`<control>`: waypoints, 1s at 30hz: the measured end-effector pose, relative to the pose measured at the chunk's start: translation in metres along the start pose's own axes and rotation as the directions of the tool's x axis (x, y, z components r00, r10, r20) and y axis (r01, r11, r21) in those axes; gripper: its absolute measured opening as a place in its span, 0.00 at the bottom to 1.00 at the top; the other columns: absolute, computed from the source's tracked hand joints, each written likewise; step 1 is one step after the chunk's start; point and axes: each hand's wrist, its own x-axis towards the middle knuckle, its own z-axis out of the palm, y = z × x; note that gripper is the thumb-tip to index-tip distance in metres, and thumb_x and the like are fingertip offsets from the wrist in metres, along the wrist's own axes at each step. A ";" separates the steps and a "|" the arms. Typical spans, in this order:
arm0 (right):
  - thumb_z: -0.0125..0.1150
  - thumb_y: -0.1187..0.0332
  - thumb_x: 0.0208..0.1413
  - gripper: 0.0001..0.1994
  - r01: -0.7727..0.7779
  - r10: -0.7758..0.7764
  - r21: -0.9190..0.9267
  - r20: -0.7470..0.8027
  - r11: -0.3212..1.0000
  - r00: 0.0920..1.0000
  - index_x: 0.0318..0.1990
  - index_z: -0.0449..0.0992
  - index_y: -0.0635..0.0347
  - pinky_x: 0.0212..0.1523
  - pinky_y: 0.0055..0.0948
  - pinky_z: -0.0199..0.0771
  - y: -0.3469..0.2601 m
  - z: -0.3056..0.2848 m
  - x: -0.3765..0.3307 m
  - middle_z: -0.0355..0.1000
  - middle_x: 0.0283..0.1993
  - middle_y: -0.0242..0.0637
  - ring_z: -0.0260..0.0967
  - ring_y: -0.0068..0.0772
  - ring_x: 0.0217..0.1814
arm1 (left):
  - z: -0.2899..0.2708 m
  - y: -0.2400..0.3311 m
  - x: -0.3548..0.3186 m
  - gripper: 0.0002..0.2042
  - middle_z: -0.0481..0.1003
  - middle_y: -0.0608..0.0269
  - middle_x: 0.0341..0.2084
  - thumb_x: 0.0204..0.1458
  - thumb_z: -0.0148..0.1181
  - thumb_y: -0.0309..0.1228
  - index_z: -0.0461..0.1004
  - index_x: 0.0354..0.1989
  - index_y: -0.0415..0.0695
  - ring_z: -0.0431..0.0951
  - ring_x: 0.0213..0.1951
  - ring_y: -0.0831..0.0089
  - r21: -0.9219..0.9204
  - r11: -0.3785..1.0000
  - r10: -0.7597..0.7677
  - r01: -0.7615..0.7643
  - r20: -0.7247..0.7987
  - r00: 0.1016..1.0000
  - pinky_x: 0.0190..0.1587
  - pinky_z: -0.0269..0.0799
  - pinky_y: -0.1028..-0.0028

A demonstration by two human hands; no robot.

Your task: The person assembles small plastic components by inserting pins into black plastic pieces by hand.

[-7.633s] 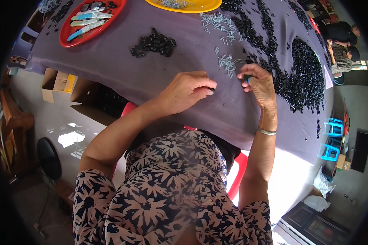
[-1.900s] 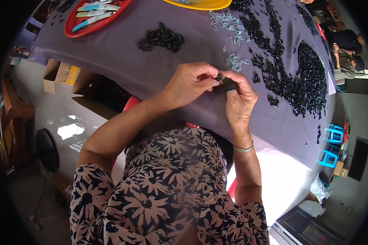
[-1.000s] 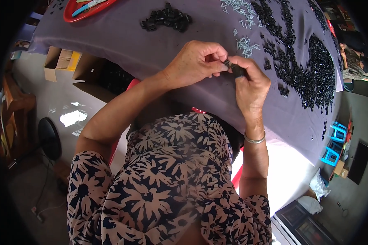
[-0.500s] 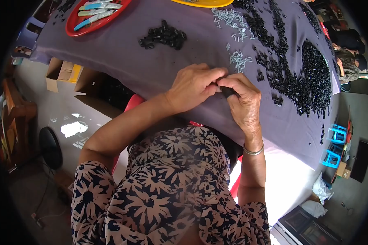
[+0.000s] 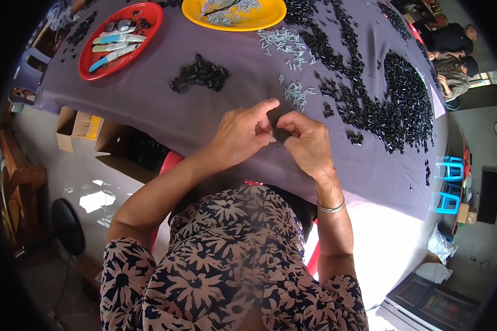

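Observation:
My left hand (image 5: 241, 133) and my right hand (image 5: 308, 142) are raised over the near part of the cloth-covered table, with a narrow gap between them. On the left, the index finger stretches forward while the thumb and another finger come together; anything pinched there is too small to name. My right hand has its fingers curled in to the thumb, hiding what they hold. Just beyond them lies a small heap of thin clear pins (image 5: 298, 96). A pile of black plastic pieces (image 5: 200, 74) sits ahead of my left hand.
Many small black parts (image 5: 406, 105) cover the table's right side. At the far edge are a red plate (image 5: 86, 71) with blue and pale-handled tools and a yellow plate (image 5: 268, 26) of clear pins. Cardboard boxes (image 5: 107, 144) stand at lower left. Other people (image 5: 453, 71) are at far right.
My hands, which met at the fingertips, have drawn apart slightly, and the left index finger has straightened. The view has shifted, showing more of both plates.

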 end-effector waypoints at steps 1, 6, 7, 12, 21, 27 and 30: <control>0.63 0.77 0.53 0.01 -0.013 0.014 -0.092 0.007 0.996 1.000 0.33 0.76 0.63 0.26 0.16 0.67 -0.001 0.000 0.001 0.70 0.23 0.28 0.68 0.15 0.25 | -0.001 0.000 0.000 0.32 0.76 0.63 0.25 0.38 0.66 0.19 0.67 0.57 0.42 0.77 0.27 0.69 -0.002 1.000 0.008 -0.008 0.007 1.000 0.32 0.74 0.70; 0.62 0.69 0.55 0.07 -0.371 0.364 0.000 0.196 0.928 0.910 0.31 0.73 0.63 0.15 0.16 0.62 -0.015 -0.013 0.012 0.68 0.22 0.29 0.63 0.14 0.16 | 0.002 -0.003 -0.001 0.34 0.76 0.65 0.25 0.38 0.66 0.17 0.65 0.60 0.46 0.77 0.28 0.72 0.041 0.995 0.096 -0.095 -0.012 0.995 0.33 0.73 0.72; 0.62 0.69 0.55 0.07 -0.428 0.400 0.058 0.266 0.902 0.877 0.33 0.72 0.63 0.14 0.16 0.61 -0.015 -0.016 0.014 0.68 0.21 0.29 0.62 0.14 0.15 | 0.002 -0.003 -0.001 0.34 0.76 0.65 0.25 0.38 0.66 0.17 0.65 0.60 0.46 0.77 0.28 0.72 0.038 0.995 0.097 -0.097 -0.010 0.995 0.33 0.73 0.72; 0.59 0.71 0.55 0.06 -0.519 0.418 0.149 0.431 0.842 0.800 0.36 0.70 0.63 0.11 0.15 0.57 -0.003 -0.025 0.025 0.67 0.21 0.30 0.59 0.15 0.13 | 0.003 0.001 0.003 0.32 0.76 0.66 0.25 0.39 0.67 0.17 0.67 0.58 0.44 0.76 0.27 0.74 -0.084 0.996 0.043 -0.041 0.021 0.999 0.33 0.72 0.74; 0.60 0.70 0.55 0.11 -0.465 0.388 0.072 0.449 0.882 0.805 0.42 0.72 0.68 0.10 0.16 0.57 0.001 -0.023 0.030 0.69 0.23 0.35 0.59 0.15 0.13 | -0.002 -0.002 0.009 0.28 0.75 0.63 0.24 0.41 0.65 0.17 0.68 0.55 0.41 0.76 0.25 0.71 -0.030 0.996 0.089 -0.086 0.111 0.990 0.30 0.72 0.73; 0.57 0.72 0.55 0.09 -0.463 0.367 0.125 0.445 0.878 0.817 0.42 0.73 0.65 0.13 0.16 0.64 0.004 -0.026 0.020 0.70 0.25 0.36 0.63 0.17 0.14 | 0.002 -0.006 0.003 0.18 0.74 0.62 0.26 0.44 0.65 0.18 0.73 0.46 0.42 0.76 0.27 0.69 0.024 0.991 0.133 -0.133 -0.021 0.991 0.30 0.71 0.74; 0.51 0.78 0.53 0.10 -0.280 0.231 0.436 0.163 0.855 0.959 0.42 0.75 0.63 0.14 0.17 0.66 0.012 -0.038 0.006 0.72 0.27 0.36 0.64 0.17 0.15 | -0.010 0.001 0.007 0.08 0.72 0.60 0.26 0.45 0.64 0.19 0.76 0.35 0.41 0.75 0.27 0.67 0.143 0.978 0.168 -0.153 -0.105 0.980 0.29 0.70 0.72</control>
